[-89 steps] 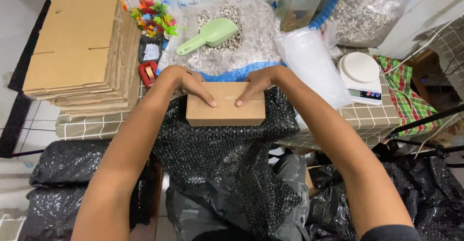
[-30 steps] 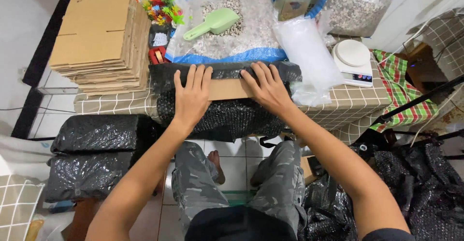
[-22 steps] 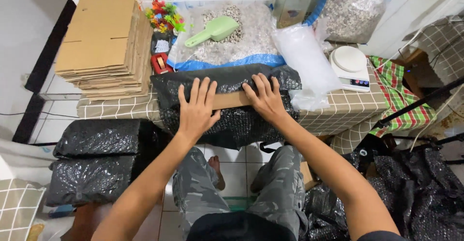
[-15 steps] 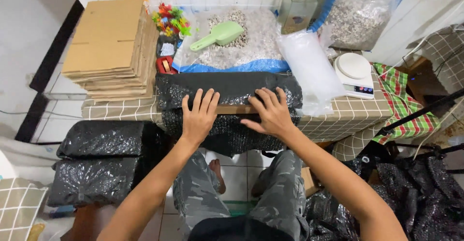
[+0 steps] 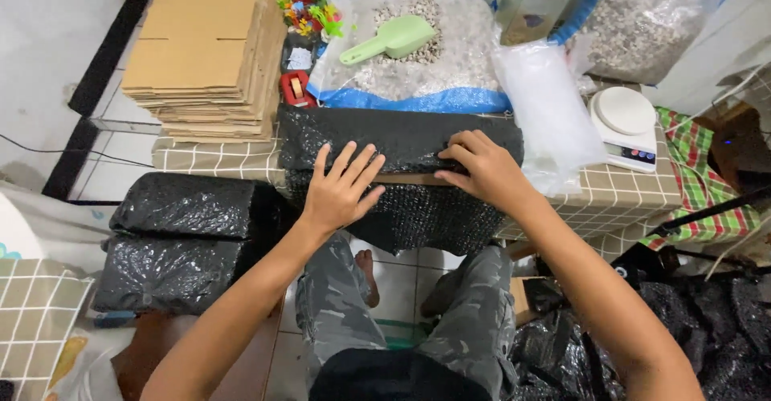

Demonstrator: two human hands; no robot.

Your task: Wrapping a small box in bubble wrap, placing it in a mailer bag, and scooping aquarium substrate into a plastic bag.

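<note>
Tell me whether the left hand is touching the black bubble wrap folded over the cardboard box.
Touching. The head view shows the left hand lying flat, fingers spread, on the black bubble wrap, with no gap under the palm.

stacked flat cardboard boxes, green scoop, white kitchen scale

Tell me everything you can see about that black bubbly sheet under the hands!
The black bubble wrap looks like soft, shiny plastic covered in small bubbles. It lies across the checked table, folded over a brown cardboard box so only a thin strip shows. Its lower part hangs off the table's front edge. The left hand and right hand press flat on it.
</note>
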